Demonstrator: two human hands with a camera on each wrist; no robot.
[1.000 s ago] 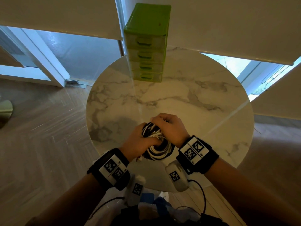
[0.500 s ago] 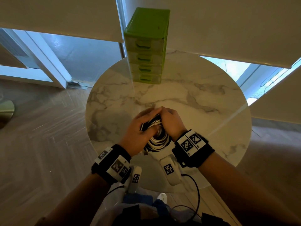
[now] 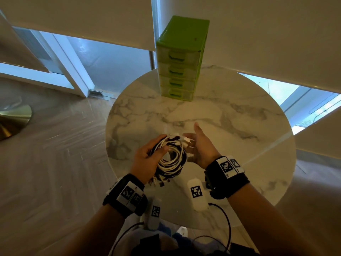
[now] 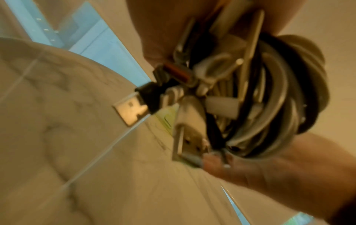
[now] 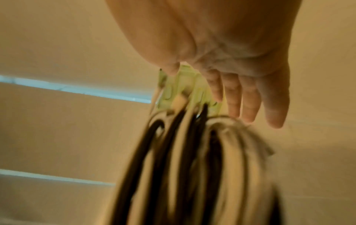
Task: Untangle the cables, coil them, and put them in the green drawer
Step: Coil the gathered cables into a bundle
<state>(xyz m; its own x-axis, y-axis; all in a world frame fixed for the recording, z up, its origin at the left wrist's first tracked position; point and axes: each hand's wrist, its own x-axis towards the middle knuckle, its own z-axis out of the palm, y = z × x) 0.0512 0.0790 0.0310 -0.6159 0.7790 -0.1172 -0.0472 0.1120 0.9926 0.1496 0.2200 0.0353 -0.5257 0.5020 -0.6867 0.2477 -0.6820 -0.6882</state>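
Observation:
A coil of white and black cables (image 3: 170, 157) is held above the near part of the round marble table (image 3: 230, 126). My left hand (image 3: 147, 159) grips the coil, fingers and thumb curled round its left side. In the left wrist view the cable bundle (image 4: 260, 99) shows USB plugs (image 4: 133, 110) sticking out. My right hand (image 3: 200, 145) is beside the coil on its right, fingers straight and spread, holding nothing. The right wrist view shows those straight fingers (image 5: 248, 97) above the blurred cable loops (image 5: 192, 167). The green drawer unit (image 3: 180, 60) stands at the table's far edge, all drawers closed.
The table's edge (image 3: 267, 206) curves near my right forearm. Wooden floor surrounds it, with a brass lamp base (image 3: 13, 121) at the far left. Windows and blinds line the back wall behind the drawers.
Both hands were wrapped round the coil before. Now my right hand has let go and opened beside it, while my left keeps the coil and has lifted it forward a little.

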